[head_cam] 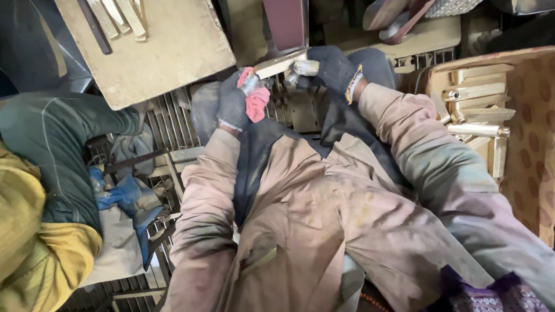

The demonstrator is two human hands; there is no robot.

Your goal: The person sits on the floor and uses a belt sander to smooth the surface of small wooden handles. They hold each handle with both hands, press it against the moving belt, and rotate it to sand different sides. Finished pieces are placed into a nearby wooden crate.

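Both my hands wear dark gloves and hold a long pale metal bar (280, 65) by its two ends. My left hand (234, 102) grips the left end through a pink-red rag (256, 99). My right hand (333, 69) grips the right end, which is wrapped in light cloth. The bar's middle lies against a dark upright sanding belt (284, 15) above my hands. My sleeves are dusty pinkish-brown.
A cardboard box (541, 119) at right holds several brass fittings (475, 113). A beige board (154, 49) at upper left carries several pale metal bars (121, 13). Another person in green and yellow clothes (35, 185) sits at left. A metal grate (164, 126) lies below.
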